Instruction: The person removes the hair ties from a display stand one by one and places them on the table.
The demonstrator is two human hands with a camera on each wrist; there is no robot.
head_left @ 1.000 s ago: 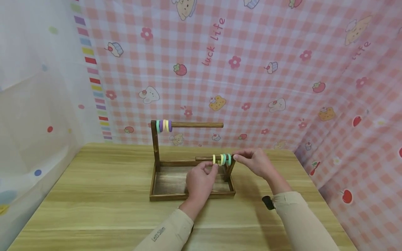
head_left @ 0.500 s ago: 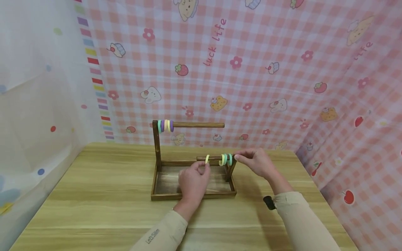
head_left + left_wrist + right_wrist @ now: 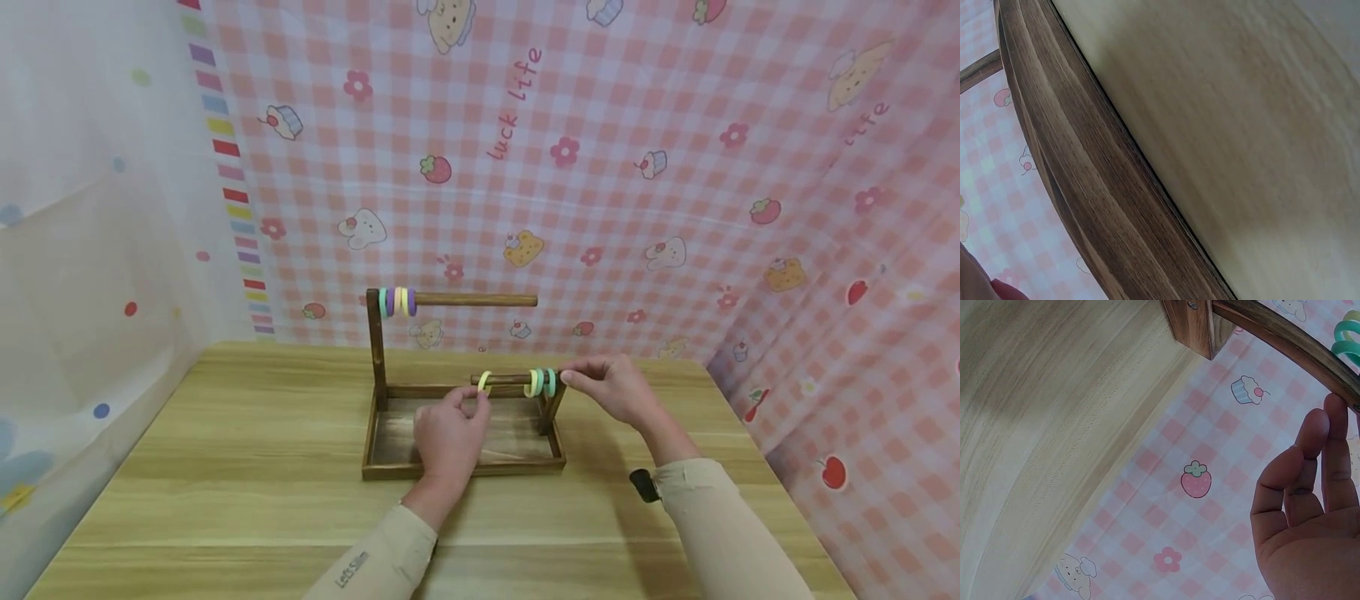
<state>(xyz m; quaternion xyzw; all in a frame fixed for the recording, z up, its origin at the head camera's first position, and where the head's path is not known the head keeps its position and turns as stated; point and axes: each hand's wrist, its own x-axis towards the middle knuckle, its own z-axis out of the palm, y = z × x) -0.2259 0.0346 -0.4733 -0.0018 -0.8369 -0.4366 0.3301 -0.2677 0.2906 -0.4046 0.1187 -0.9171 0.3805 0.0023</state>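
Note:
A wooden rack has a short bar (image 3: pixel 512 379) on its right post (image 3: pixel 552 408) and a longer bar (image 3: pixel 480 300) higher on the left. Near the short bar's free left end, my left hand (image 3: pixel 450 433) pinches a yellow ring (image 3: pixel 484 382) that encircles the bar. Another yellow ring (image 3: pixel 531 383) and two green rings (image 3: pixel 551 382) hang by the post. My right hand (image 3: pixel 618 390) grips the top of that post between thumb and fingers; its fingertips (image 3: pixel 1335 406) show against the wood in the right wrist view. Only a bit of the left hand shows in the left wrist view.
Several green, purple, peach and yellow rings (image 3: pixel 397 302) sit at the left end of the upper bar, against the left post (image 3: pixel 377 358). The rack's shallow tray base (image 3: pixel 465 472) stands on a wooden table (image 3: pixel 247 467). Behind hangs a pink checked cloth (image 3: pixel 480 200).
The left hand has slid the yellow ring leftward along the lower bar, away from the other rings towards the free end. The right hand has stayed at the post.

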